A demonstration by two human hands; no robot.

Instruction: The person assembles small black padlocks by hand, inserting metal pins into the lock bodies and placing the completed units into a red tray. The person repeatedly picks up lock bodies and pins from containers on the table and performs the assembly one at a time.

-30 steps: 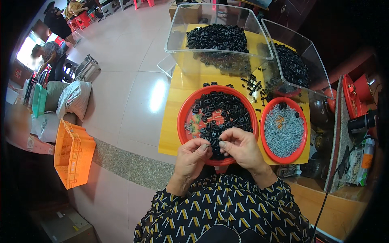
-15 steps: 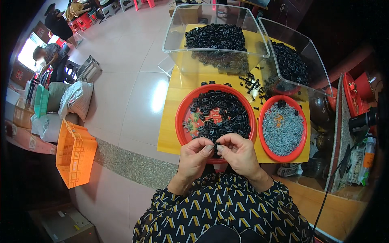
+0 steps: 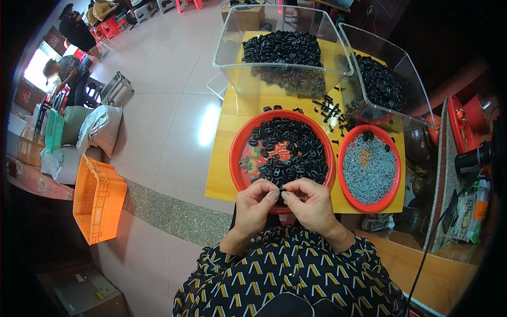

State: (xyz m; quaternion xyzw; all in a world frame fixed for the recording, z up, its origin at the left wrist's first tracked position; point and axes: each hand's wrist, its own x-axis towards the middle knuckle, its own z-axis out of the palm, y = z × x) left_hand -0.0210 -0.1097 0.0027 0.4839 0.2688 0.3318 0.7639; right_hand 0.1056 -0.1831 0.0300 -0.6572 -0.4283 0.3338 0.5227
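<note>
My left hand (image 3: 256, 203) and my right hand (image 3: 311, 203) meet fingertip to fingertip over the near rim of a large red plate (image 3: 236, 158). Between the fingertips they pinch one small black plastic piece (image 3: 282, 191). The plate is heaped with several black oval plastic pieces (image 3: 288, 150). To its right a smaller red plate (image 3: 394, 182) holds a pile of small grey metal parts (image 3: 368, 168). Both plates rest on a yellow table (image 3: 224, 169).
Two clear plastic bins full of black pieces stand at the back, one in the middle (image 3: 282, 47), one to the right (image 3: 383, 79). Loose black parts (image 3: 330, 113) lie between. An orange crate (image 3: 97, 198) and sacks (image 3: 97, 129) sit on the floor at left. People (image 3: 68, 68) are far left.
My hands drew closer together at the plate's near rim, and my fingertips now close on one black piece. The view shifted slightly.
</note>
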